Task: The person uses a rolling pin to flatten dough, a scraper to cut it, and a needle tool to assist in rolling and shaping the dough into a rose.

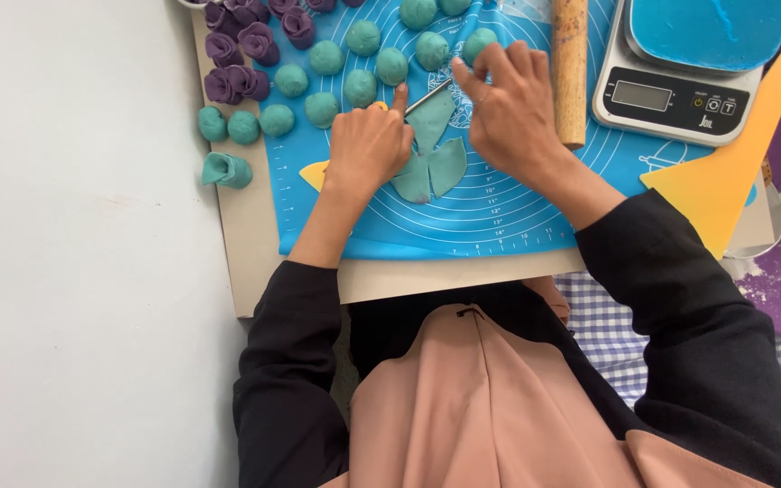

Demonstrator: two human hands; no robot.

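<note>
Your left hand clenches, forefinger pinning a thin metal stick across the flattened teal dough petals at the blue mat's centre, while your right hand pinches their upper edge, steadying them.

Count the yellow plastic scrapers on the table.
2. One large scraper lies at the right edge of the blue mat, below the scale. A smaller yellow one pokes out from under the left hand, mostly hidden.
</note>
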